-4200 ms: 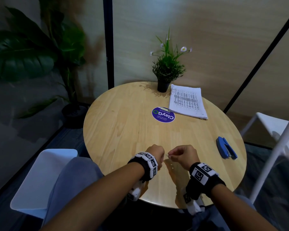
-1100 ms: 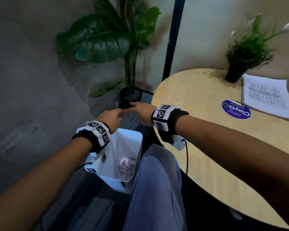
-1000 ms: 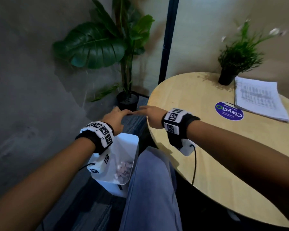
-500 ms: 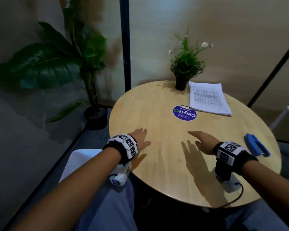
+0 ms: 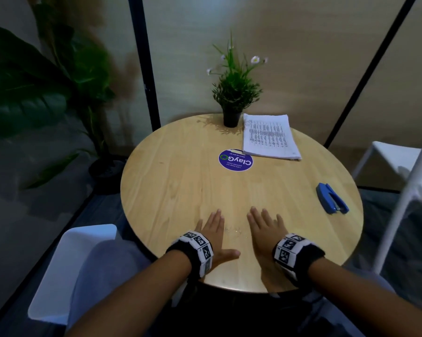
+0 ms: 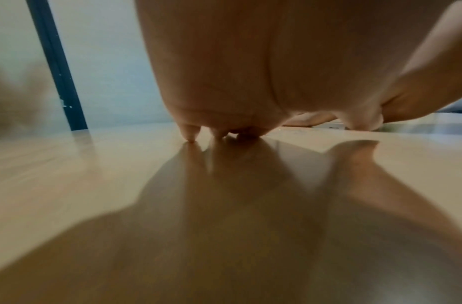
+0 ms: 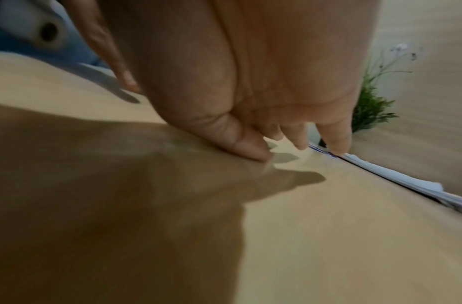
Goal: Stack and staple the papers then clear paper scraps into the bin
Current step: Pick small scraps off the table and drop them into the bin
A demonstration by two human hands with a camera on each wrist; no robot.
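Note:
My left hand (image 5: 213, 228) and right hand (image 5: 263, 227) lie flat, palms down, side by side on the round wooden table (image 5: 180, 190) near its front edge. Neither holds anything. Tiny pale specks (image 5: 232, 231) lie on the wood between them. In the left wrist view the fingertips (image 6: 191, 133) touch the tabletop, and in the right wrist view the thumb (image 7: 248, 148) presses on it. The printed paper stack (image 5: 268, 137) sits at the far right of the table, beside a potted plant (image 5: 232, 100). A blue stapler (image 5: 331, 198) lies at the right edge. The white bin (image 5: 78, 259) stands on the floor at lower left, its inside hidden.
A round blue sticker (image 5: 235, 160) marks the table's middle. A large leafy plant (image 5: 35, 93) stands on the floor at left. A white chair (image 5: 399, 166) is close on the right. My knee (image 5: 103, 271) overlaps the bin.
Both hands came back from above the bin on the left to the table, spread open, and drew together near the front edge. The head view swung back to the table.

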